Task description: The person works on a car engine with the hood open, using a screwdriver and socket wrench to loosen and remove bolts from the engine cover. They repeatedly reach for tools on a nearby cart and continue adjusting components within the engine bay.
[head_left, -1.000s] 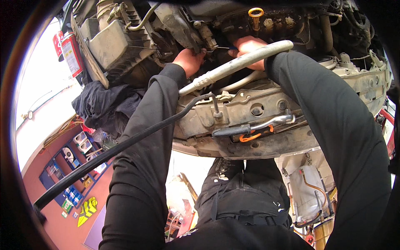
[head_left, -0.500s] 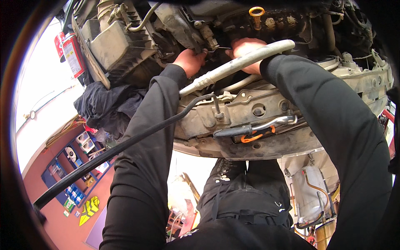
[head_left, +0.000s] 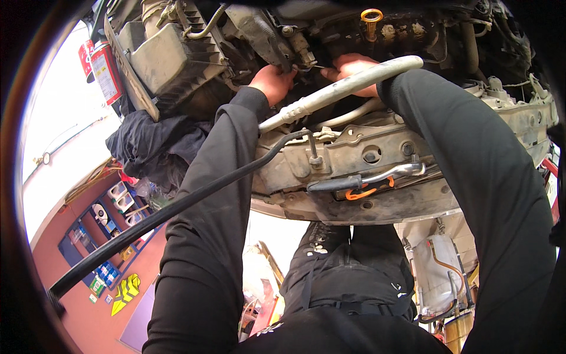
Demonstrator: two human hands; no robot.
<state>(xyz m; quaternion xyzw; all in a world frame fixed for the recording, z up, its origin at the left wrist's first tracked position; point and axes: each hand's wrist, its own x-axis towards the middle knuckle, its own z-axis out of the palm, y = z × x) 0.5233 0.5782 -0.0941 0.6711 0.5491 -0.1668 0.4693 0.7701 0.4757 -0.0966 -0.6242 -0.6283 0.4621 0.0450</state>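
Beyond the pale pipe (head_left: 348,88), the right grip (head_left: 354,64) pinches a thin metal rod (head_left: 318,66), which points left toward the left grip (head_left: 273,84) (spread or pressed together, I cannot tell).

The air filter housing (head_left: 159,59) is set left of the left hand (head_left: 274,84), with bundled cloth (head_left: 156,144) below. A small fitting (head_left: 307,58) is positioned between the left hand and the right hand (head_left: 354,66); the dipstick handle (head_left: 371,16) is seated beyond. The right hand is partly covered by a pipe (head_left: 342,91). Before the pipe, a ratchet (head_left: 336,184) is laid on the crossmember (head_left: 345,156); across the left sleeve (head_left: 203,253), a bent rod (head_left: 177,207) is run.
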